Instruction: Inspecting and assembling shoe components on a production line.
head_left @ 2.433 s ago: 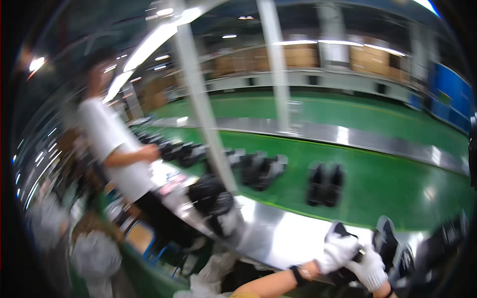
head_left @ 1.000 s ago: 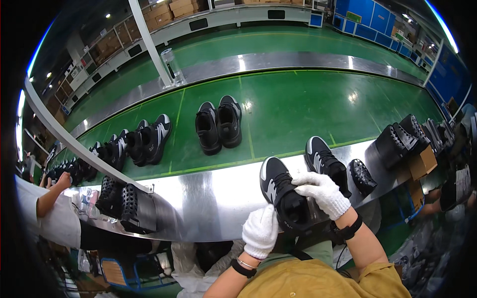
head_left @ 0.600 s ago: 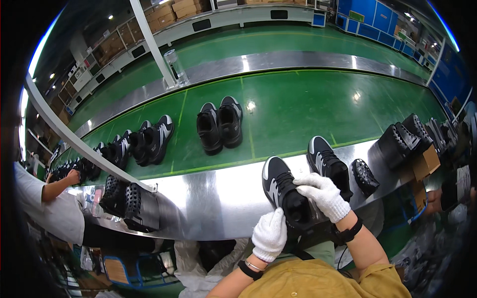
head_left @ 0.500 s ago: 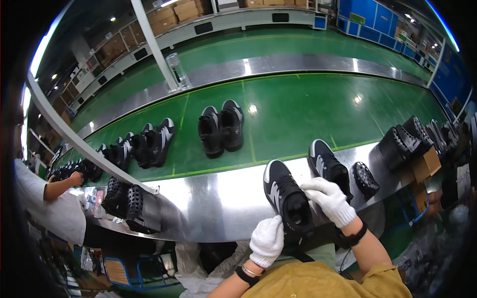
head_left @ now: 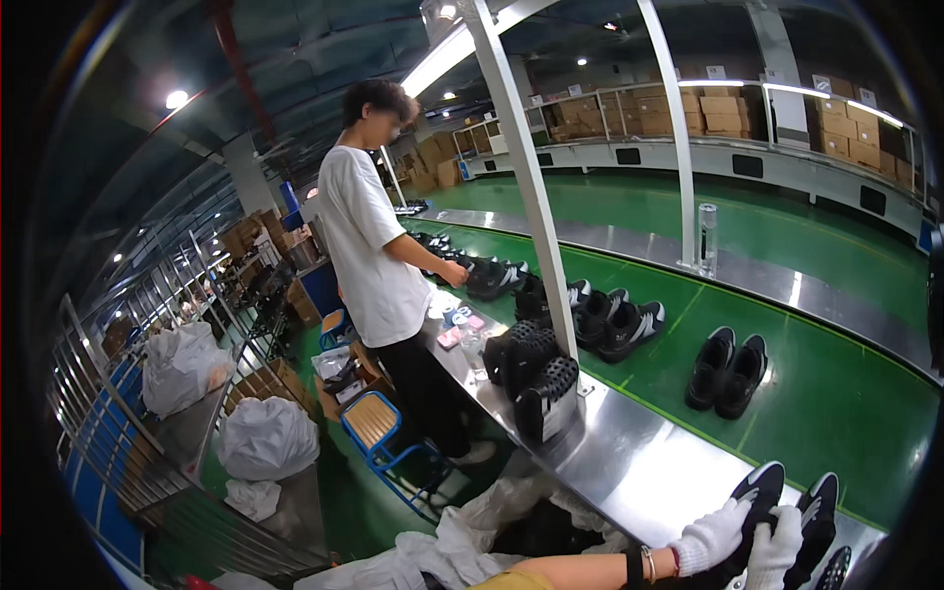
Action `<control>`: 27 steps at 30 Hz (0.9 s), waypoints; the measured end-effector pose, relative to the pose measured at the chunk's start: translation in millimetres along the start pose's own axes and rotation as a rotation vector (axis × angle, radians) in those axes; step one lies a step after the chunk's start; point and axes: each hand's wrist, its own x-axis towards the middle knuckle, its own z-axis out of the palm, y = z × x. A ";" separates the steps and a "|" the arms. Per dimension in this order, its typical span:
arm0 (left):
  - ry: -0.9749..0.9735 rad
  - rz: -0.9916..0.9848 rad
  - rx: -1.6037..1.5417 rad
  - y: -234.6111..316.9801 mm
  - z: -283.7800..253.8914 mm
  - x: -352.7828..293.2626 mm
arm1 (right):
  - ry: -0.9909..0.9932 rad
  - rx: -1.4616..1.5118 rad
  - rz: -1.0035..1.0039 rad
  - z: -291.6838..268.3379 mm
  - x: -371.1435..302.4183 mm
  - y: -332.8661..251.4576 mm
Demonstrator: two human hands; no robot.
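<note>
In the lower right, a black sneaker (head_left: 762, 484) with a light grey toe rests at the metal ledge, between my two white-gloved hands. My left hand (head_left: 710, 539) grips its left side, and my right hand (head_left: 777, 546) closes on its near part; some fingertips are hidden. Just right of it stands a second matching sneaker (head_left: 816, 506), partly covered by my right hand. A black piece with a knobbly surface (head_left: 836, 568) shows at the lower rim. Farther up, another pair of black sneakers (head_left: 728, 374) sits on the green conveyor surface (head_left: 846, 433).
Black knobbly pieces (head_left: 546, 393) stack on the metal ledge (head_left: 639, 462) beside a white post (head_left: 531, 187). Beyond, a person in a white shirt (head_left: 369, 246) reaches toward a row of sneakers (head_left: 615, 320). A blue-framed stool (head_left: 374, 423) and plastic bags (head_left: 265, 438) are left.
My view has swung left, so the co-worker shows in full and my hands sit at the lower right. My right hand has come nearer my left on the same sneaker.
</note>
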 end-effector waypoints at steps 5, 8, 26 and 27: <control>-0.053 0.049 0.093 7.0 -18.5 14.5 | -0.254 -0.085 0.130 -89.9 3.1 -19.1; 0.007 -0.055 0.110 -11.9 -23.1 15.3 | -0.371 -0.359 0.066 -120.9 3.2 -36.9; 0.165 0.234 -0.121 -26.9 1.4 -10.4 | -1.139 -0.461 -0.501 -106.2 43.8 35.1; 0.169 0.213 -0.080 -33.8 -18.1 -23.0 | -1.106 -0.396 -0.355 -107.4 62.4 41.6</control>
